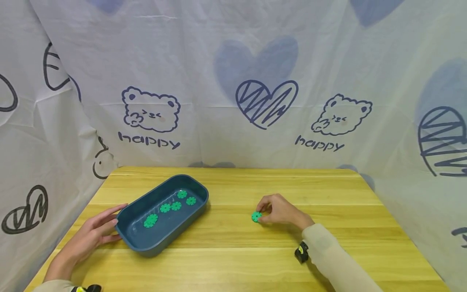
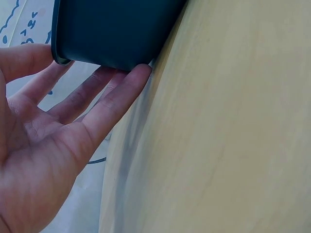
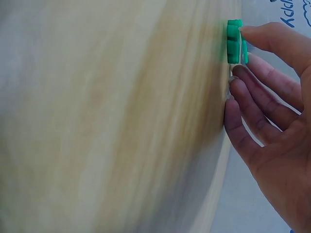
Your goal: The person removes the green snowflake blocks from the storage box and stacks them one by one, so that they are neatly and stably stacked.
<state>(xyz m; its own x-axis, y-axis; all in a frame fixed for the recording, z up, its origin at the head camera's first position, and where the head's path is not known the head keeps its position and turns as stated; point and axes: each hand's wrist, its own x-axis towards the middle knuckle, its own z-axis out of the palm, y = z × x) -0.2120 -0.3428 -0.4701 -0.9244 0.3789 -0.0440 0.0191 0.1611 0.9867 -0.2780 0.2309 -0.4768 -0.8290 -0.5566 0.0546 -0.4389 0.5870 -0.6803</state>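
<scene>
A dark blue-green rectangular bin (image 1: 149, 251) sits angled on the left of the table, several green notched discs (image 1: 176, 206) lying flat inside. My left hand (image 1: 87, 235) touches its near-left end with mostly straight, spread fingers; in the left wrist view the same hand (image 2: 53, 145) has its fingertips against the end wall (image 2: 116, 34). Right of the bin, my right hand (image 1: 281, 210) pinches a green disc (image 1: 256, 216) at the table surface. The right wrist view has green pieces (image 3: 233, 42) close together, one tilted, at a fingertip of this hand (image 3: 282, 121).
The wooden table (image 1: 233, 263) extends between the bin and my right hand. A white cloth (image 1: 219, 134) printed with hearts and bears hangs behind it and at both sides. A black band (image 1: 301, 252) is at my right sleeve, another (image 1: 93, 288) at the left.
</scene>
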